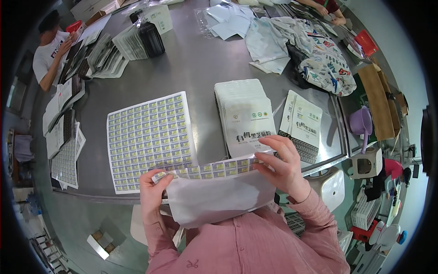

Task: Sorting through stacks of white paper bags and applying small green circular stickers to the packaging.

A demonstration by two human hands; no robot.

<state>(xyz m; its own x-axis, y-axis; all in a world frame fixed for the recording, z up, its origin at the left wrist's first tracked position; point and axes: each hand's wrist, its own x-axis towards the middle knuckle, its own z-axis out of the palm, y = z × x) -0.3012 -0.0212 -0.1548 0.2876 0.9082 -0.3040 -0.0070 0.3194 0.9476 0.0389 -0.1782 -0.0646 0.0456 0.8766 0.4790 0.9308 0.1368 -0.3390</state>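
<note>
My left hand (153,187) pinches the left end of a sticker sheet (219,196), folded so a strip of small blue-and-green labels shows above its white backing, at the table's near edge. My right hand (280,166) holds the strip's right end with thumb and index finger, other fingers raised. A flat sheet of the same labels (148,132) lies beyond my left hand. Just beyond my right hand stands a thick stack of white printed pouches (242,114), with a smaller pile of similar pouches (301,118) to its right.
Pouch stacks (139,43) and papers line the metal table (191,59). A patterned bag (326,64) lies back right. A purple dipper (359,123) and cardboard (378,98) are at right, stools (331,187) below. A person (50,59) works at left, another (321,9) at back right.
</note>
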